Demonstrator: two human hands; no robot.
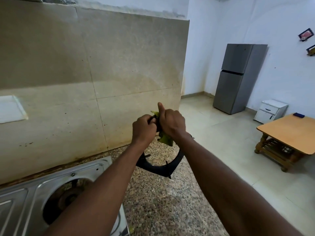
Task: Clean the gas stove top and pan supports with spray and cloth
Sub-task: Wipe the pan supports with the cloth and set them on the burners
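Left hand [144, 127] — pan support [158, 165], right hand [172, 124] — cloth [166, 139]

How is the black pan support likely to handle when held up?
Probably stiff: the pan support holds its ring shape while hanging from the left hand. It is likely heavy for its size, given its thick black band. Its prongs could snag the cloth in the right hand.

Home kitchen — stove [22, 200], fridge [238, 79]

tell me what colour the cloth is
Yellow-green. The cloth shows best in the head view.
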